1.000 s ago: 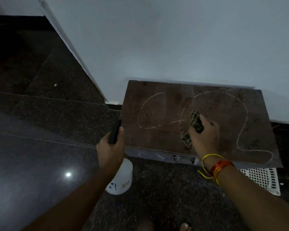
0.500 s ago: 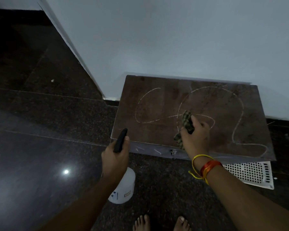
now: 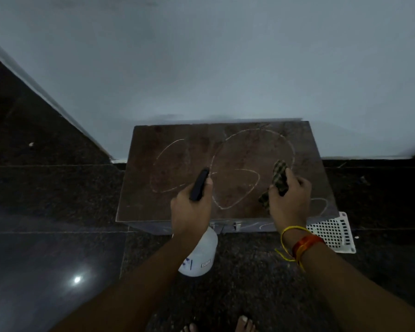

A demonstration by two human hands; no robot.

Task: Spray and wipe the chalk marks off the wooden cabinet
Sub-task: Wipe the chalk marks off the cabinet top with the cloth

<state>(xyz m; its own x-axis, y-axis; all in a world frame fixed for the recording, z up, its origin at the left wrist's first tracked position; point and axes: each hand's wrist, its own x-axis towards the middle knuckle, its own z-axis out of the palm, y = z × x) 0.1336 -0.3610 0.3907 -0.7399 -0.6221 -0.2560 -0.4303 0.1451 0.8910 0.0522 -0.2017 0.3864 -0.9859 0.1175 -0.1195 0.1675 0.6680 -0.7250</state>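
Observation:
A low brown wooden cabinet [image 3: 149, 202] stands against the white wall, its top covered in looping white chalk marks [image 3: 237, 204]. My left hand [image 3: 189, 212] grips a white spray bottle [image 3: 201, 257] by its black head, whose nozzle points over the cabinet's middle. The bottle's body hangs below the cabinet's front edge. My right hand [image 3: 289, 200] is closed on a crumpled green checked cloth [image 3: 279, 176] and hovers over the right part of the top; contact with the wood cannot be told.
A white perforated grille [image 3: 333, 232] lies on the dark granite floor [image 3: 46, 236] at the cabinet's right front corner. The white wall [image 3: 201, 68] rises directly behind. My bare toes [image 3: 243, 323] show at the bottom edge.
My left hand has carried the spray bottle rightward, over the cabinet's front middle. My right hand with the cloth has shifted right along the top. The view has swung to face the cabinet squarely.

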